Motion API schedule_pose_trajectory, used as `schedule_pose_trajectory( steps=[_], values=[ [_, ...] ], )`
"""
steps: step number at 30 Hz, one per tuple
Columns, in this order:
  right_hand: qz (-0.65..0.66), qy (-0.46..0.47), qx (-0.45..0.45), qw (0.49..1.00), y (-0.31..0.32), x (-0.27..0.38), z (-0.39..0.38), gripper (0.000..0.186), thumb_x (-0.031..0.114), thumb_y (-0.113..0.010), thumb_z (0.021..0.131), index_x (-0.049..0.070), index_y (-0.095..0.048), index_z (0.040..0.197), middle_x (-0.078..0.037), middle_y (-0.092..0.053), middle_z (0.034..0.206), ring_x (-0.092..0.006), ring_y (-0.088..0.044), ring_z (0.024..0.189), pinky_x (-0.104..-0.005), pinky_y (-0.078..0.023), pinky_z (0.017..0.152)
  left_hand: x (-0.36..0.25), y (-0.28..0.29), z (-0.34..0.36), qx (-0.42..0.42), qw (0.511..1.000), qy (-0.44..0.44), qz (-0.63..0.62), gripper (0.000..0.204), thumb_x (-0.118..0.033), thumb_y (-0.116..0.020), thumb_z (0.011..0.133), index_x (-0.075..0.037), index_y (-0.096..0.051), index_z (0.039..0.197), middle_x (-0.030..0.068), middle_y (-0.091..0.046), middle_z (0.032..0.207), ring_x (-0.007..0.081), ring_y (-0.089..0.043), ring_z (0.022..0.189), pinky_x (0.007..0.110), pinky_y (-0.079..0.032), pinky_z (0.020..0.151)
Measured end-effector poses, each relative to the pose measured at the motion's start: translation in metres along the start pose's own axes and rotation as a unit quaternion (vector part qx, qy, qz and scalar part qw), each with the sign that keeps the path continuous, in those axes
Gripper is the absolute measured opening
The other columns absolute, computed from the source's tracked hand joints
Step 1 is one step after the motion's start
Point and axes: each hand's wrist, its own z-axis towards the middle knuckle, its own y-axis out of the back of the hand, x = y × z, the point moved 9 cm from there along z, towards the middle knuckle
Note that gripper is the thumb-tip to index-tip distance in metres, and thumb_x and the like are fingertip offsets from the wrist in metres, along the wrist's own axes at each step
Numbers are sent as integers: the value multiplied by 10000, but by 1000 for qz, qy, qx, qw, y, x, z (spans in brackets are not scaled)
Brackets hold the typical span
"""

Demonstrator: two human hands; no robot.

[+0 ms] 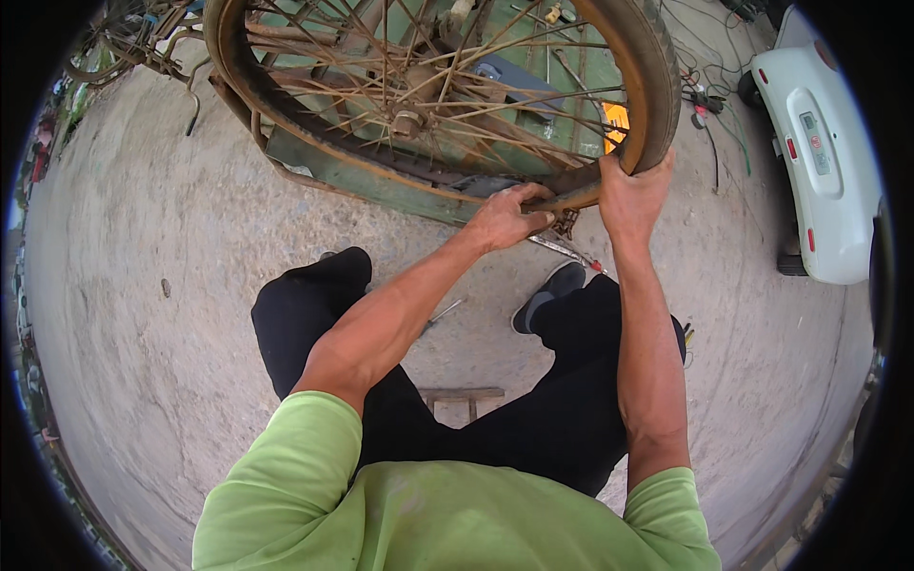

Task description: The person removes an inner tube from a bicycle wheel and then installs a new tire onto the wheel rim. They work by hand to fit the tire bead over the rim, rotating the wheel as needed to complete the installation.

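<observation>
A rusty spoked wheel (pixel 419 90) with a dark tyre (pixel 659 86) lies tilted in front of me. At its near edge, my left hand (pixel 514 217) is closed on the rim and tyre, thumb and fingers pinching. Just to the right, my right hand (pixel 635 195) wraps round the tyre, its fingertips hidden behind it. Beneath the wheel is a worn green metal surface (pixel 381 183), partly seen through the spokes. A metal tool (pixel 562 249) with a red end sticks out below the hands.
A yellow-orange object (pixel 616 124) shows behind the spokes. Cables (pixel 705 81) tangle on the ground at far right, near a white car-shaped body (pixel 821 171). A thin tool (pixel 443 310) lies between my feet. A wooden stool (pixel 462 393) is under me. Bicycle parts (pixel 152 52) stand far left.
</observation>
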Motion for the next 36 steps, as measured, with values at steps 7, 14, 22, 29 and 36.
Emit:
schedule_pose_trajectory(
  steps=[7, 14, 22, 29, 36],
  values=[
    [-8, 12, 0, 1000, -2, 2, 2, 488, 137, -798, 834, -2, -588, 1252, -177, -662, 1106, -333, -678, 1008, -426, -532, 961, -14, -13, 17, -12, 980, -5, 200, 593, -396, -743, 938, -40, -692, 1409, 262, -657, 1378, 448, -618, 1331, 516, -490, 1140],
    [61, 25, 0, 998, 2, 3, 0, 575, 207, -908, 851, -44, -592, 1261, -157, -669, 1172, -275, -668, 1078, -406, -526, 990, -32, -6, 5, -41, 994, -94, -26, 515, -284, -771, 956, -6, -696, 1383, 241, -732, 1284, 386, -722, 1187, 441, -562, 1040],
    [46, -10, 21, 999, -8, -37, -14, 512, 151, -874, 840, -38, -611, 1238, -140, -649, 1158, -265, -661, 1083, -399, -521, 999, 7, 48, -8, -209, 974, -31, 84, 325, -263, -764, 978, -36, -788, 1210, 214, -759, 1245, 385, -750, 1101, 458, -576, 974],
    [46, -62, 31, 997, -11, -38, -14, 483, 117, -793, 833, -19, -610, 1258, -148, -691, 1145, -264, -678, 1070, -388, -525, 1006, 28, 44, -1, -156, 974, 3, 166, 453, -257, -695, 1015, -65, -664, 1424, 255, -741, 1287, 468, -694, 1200, 552, -535, 1030],
    [66, -58, 45, 995, -10, -32, -11, 475, 93, -784, 840, -15, -606, 1267, -140, -705, 1147, -253, -680, 1065, -381, -527, 1003, 26, 37, 20, -90, 963, 46, 248, 373, -246, -682, 1017, -50, -631, 1330, 275, -752, 1197, 489, -688, 1162, 597, -532, 981]
  ],
)
